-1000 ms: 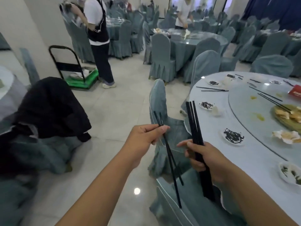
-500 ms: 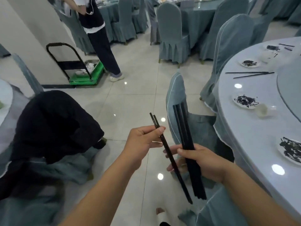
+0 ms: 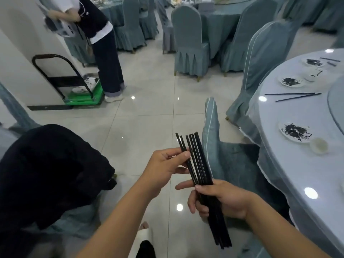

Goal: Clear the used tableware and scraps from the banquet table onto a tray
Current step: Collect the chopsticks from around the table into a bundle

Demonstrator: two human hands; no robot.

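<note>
Close below us at five o'clock, our right hand [image 3: 225,200] is clenched round the lower part of a bundle of black chopsticks [image 3: 201,161], one finger stretched out toward nine o'clock beneath it. Just above, at the centre of our view, our left hand [image 3: 163,164] pinches a separate pair of chopsticks [image 3: 181,144] between thumb and fingers.

Half a second ago this pair crossed the bundle at an angle, clearly apart from it. Now it lies alongside the bundle's left edge, touching or nearly so, with the tops almost level. We judge that the two lots are being merged into our right hand, which would free the left for more collecting.

Further out, from two to four o'clock, the banquet table [image 3: 297,183] is not yet cleared. It carries a small plate of dark scraps [image 3: 295,131], a little cup [image 3: 318,145] and loose chopsticks [image 3: 290,93], all well apart from our hands.

Far off at ten o'clock a green cart [image 3: 83,101] holds used plates beside another person [image 3: 106,58]. We guess it is where the chopsticks go.
</note>
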